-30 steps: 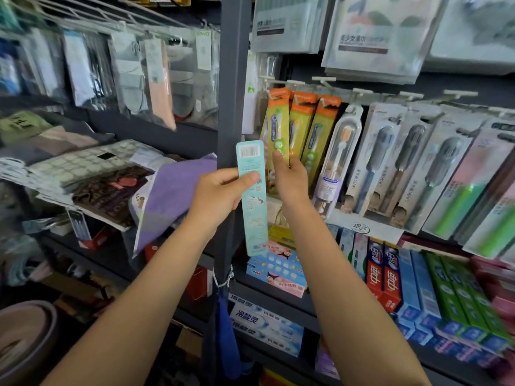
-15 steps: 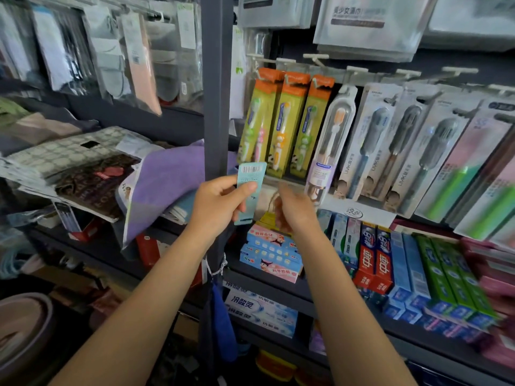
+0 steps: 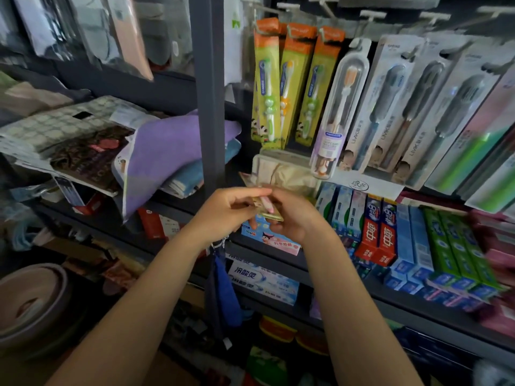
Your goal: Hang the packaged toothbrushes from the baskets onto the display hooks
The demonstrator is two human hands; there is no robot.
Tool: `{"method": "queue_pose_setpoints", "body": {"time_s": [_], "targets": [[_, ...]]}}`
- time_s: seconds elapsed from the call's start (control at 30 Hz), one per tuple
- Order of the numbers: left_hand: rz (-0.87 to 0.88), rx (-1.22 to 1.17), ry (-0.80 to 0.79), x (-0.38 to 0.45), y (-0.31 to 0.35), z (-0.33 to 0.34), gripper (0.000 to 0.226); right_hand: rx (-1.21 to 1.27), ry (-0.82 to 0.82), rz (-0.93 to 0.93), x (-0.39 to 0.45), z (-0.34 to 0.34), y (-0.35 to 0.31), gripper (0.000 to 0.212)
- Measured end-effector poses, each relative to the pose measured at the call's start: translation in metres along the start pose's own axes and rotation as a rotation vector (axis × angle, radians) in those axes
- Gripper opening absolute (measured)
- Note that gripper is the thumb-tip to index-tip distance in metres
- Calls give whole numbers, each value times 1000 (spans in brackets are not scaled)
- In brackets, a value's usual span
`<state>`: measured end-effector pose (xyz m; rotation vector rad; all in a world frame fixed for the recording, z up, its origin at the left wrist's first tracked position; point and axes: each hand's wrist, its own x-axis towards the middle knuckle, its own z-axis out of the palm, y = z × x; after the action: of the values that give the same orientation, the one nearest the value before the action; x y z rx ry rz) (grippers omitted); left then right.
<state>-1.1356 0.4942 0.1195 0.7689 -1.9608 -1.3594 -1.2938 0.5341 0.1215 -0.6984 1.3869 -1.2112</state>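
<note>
Nearest, the left hand (image 3: 231, 210) and the right hand (image 3: 292, 215) meet in front of the shelf, and both pinch one packaged toothbrush (image 3: 266, 208) between them; it lies almost flat and is blurred. I judge that the pack should first be turned upright, its hanging hole on top. Then it can go up and far to a display hook (image 3: 287, 6), above the orange and green toothbrush packs (image 3: 267, 87), and slide on straight without knocking them.

Single head cam; looks fwd and down, close on both hands (image 3: 267, 215), facing the shelving (image 3: 210, 107).
</note>
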Motion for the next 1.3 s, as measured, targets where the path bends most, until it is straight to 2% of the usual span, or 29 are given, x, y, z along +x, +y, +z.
{"method": "queue_pose_setpoints", "body": {"time_s": [0.1,0.2,0.3,0.37,0.43,0.77,0.87,1.17,1.3], "targets": [[-88,-57,-9,0,-7,-3,60,21,-4,-23,3,-4,6,14],[-205,-237,86,1,-4,-1,46,-22,20,-92,3,-10,9,19],[-237,-229,205,5,-10,4,28,-147,31,-211,-1,-14,13,20],[-184,-145,202,6,-10,6,28,-200,31,-292,-6,-14,12,18],[-104,-129,199,6,-6,8,11,-223,35,-367,-11,-15,9,15],[85,-188,334,38,42,11,15,-204,130,-650,-23,-7,-35,15],[106,-188,372,56,57,9,17,-246,163,-686,-21,-1,-54,23],[174,-181,344,87,81,4,18,-221,266,-793,-2,-1,-82,26],[167,-145,330,102,81,5,19,-209,316,-778,6,-3,-85,16]]}}
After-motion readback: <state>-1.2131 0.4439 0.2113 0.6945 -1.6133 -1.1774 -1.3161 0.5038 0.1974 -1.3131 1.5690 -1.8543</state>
